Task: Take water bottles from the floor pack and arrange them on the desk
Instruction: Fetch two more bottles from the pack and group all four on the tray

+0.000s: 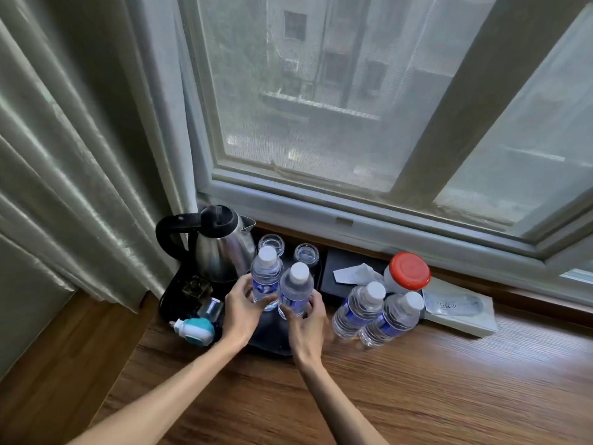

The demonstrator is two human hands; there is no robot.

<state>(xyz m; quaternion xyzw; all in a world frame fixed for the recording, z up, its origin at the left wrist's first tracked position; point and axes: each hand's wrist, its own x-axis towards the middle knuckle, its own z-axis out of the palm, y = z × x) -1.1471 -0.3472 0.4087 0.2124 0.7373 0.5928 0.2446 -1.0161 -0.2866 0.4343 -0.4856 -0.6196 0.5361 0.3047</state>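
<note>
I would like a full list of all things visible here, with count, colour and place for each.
held water bottles: 2, clear with white caps, upright over the black tray
other water bottles: 2, clear with white caps, on the desk right of the tray
black tray: 1, black, desk corner
kettle: 1, steel and black, back left of tray
glasses: 2, clear, back of tray
jar: 1, white with red lid, near the window
plug-in device: 1, white and teal, tray's left edge
desk: 1, brown wood
curtain: 1, pale green, left
left hand: 1, on the left bottle
right hand: 1, on the right bottle
</note>
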